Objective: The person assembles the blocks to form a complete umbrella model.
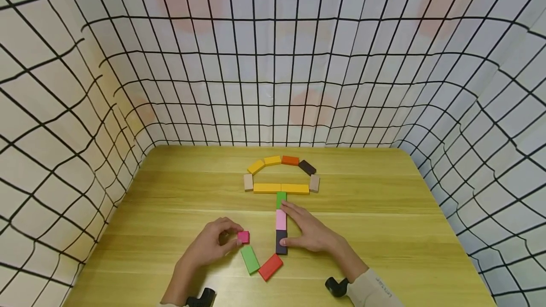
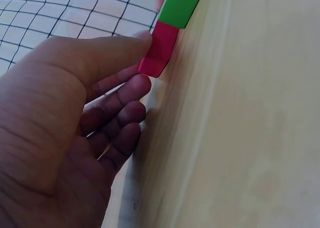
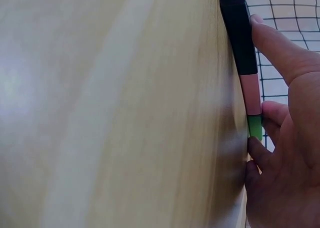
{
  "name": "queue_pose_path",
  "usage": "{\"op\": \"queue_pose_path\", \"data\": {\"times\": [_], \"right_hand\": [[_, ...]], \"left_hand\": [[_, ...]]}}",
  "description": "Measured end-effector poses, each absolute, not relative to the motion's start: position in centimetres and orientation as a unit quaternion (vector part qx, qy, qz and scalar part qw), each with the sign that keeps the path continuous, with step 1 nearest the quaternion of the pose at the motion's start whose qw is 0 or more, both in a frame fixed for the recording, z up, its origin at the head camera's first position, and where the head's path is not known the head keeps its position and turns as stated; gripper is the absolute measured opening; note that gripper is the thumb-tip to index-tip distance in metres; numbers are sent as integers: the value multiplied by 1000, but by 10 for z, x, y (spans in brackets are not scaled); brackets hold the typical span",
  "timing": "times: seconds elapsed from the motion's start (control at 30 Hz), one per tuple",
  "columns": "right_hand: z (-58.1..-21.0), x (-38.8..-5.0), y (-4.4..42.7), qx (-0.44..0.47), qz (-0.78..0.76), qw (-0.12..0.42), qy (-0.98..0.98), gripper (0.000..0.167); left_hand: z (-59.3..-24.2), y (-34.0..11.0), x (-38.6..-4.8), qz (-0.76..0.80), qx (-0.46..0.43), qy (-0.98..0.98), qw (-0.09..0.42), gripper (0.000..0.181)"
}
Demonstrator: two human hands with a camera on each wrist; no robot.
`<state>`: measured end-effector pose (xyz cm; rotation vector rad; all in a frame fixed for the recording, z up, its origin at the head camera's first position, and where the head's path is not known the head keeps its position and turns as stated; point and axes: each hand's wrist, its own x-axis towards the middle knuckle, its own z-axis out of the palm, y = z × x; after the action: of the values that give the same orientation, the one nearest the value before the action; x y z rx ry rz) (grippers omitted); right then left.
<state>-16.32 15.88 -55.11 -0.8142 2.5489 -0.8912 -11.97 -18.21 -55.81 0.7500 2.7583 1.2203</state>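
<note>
At the lower left of the column in the head view, my left hand (image 1: 213,239) pinches a small magenta block (image 1: 243,237) between thumb and forefinger. That block stands at the upper end of a light green block (image 1: 250,259), which meets a red block (image 1: 270,267) at its lower end. My right hand (image 1: 313,231) lies along the right side of a column of blocks. Its thumb touches the black block (image 1: 281,242), and its fingertips rest at the small green block (image 1: 281,200). Between those two is a pink block (image 1: 281,220).
Above the column, two yellow blocks (image 1: 267,188) form a bar. An arch of yellow, orange (image 1: 290,160), dark (image 1: 307,167) and plain wooden blocks (image 1: 314,183) curves over it. Black netting (image 1: 273,79) surrounds the wooden table (image 1: 375,231) at the back and sides.
</note>
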Motion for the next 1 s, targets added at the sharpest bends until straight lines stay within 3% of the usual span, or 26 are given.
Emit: {"op": "queue_pose_path", "data": {"times": [0.5,1.0], "right_hand": [[-549,-163,158,-281,-309,163,894,97],[-551,-163,158,-281,-306,162,895,97]], "left_hand": [[-559,-178,-118,397,244,884,38,19],[-559,-179,-118,394,255,882,27,20]]}}
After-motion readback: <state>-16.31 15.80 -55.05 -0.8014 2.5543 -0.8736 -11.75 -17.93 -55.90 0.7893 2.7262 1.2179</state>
